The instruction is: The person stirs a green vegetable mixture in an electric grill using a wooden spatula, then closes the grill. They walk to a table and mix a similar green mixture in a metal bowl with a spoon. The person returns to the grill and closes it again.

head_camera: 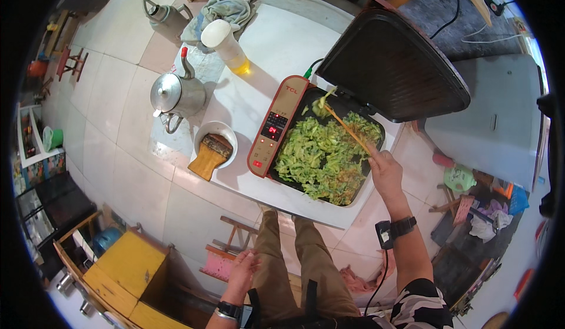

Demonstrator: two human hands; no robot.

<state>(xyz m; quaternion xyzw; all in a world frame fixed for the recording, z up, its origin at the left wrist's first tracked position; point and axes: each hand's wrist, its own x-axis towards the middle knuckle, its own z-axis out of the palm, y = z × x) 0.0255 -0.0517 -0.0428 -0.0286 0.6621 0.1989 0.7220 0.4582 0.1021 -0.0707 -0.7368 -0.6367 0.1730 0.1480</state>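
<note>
My right hand [386,173] grips wooden chopsticks [346,128] over a TCL electric griddle [279,126], from its right side. Their tips are at a small clump of greens [321,108] near the back left of the pan. Chopped green vegetables in a batter-like mix [309,146] cover most of the black plate, with browned patches along the right side and front. The hinged lid [388,64] is raised behind the pan. Low at my side, beside my thigh, my left hand [242,267] hangs empty with loosely bent fingers.
A white bowl [216,128] with a wide wooden-handled brush [209,154] stands left of the griddle. Beyond are a metal kettle [176,95], a clear container of yellow oil [229,48] and a cloth [220,18]. A pink-topped stool [216,263] stands below the white table [273,33].
</note>
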